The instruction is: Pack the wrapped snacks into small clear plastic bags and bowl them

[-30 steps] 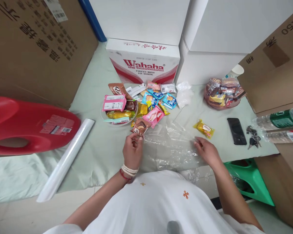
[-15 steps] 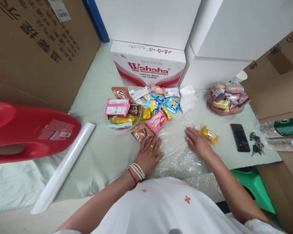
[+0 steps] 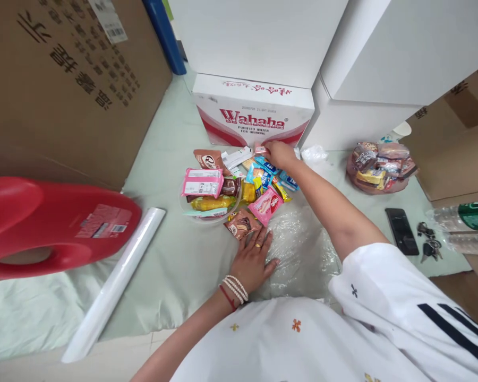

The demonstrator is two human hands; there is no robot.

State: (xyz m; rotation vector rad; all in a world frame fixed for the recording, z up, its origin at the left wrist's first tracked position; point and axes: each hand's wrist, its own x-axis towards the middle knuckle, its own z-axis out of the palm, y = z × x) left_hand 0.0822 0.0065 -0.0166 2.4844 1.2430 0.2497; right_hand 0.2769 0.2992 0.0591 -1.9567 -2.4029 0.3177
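Note:
My left hand [image 3: 253, 260] lies flat, fingers stretched, on the clear plastic film [image 3: 298, 249] spread over the table. Its fingertips touch a brown snack packet [image 3: 242, 224]. Far forward, my right hand [image 3: 282, 156] has its fingers bent down over a small pink packet [image 3: 260, 149] by the Wahaba-side heap; the fingertips are partly hidden. Around it lie blue cracker packets [image 3: 265, 178], a pink wafer packet [image 3: 266, 206] and a yellow packet [image 3: 281, 190]. A clear round bowl [image 3: 238, 204] to the left holds several snacks, including a pink-edged packet [image 3: 202, 182].
A white and red Wahaha box [image 3: 255, 119] stands behind the snacks. To the right are a bowl of snacks [image 3: 380, 167], a phone [image 3: 401, 231], keys [image 3: 430, 246] and bottles [image 3: 470, 217]. A red jug [image 3: 63, 223] and a white roll [image 3: 115, 281] lie left.
My right hand has left the plastic film and reached forward and left to the small pink packet. My left hand stays flat on the film. The view has shifted slightly.

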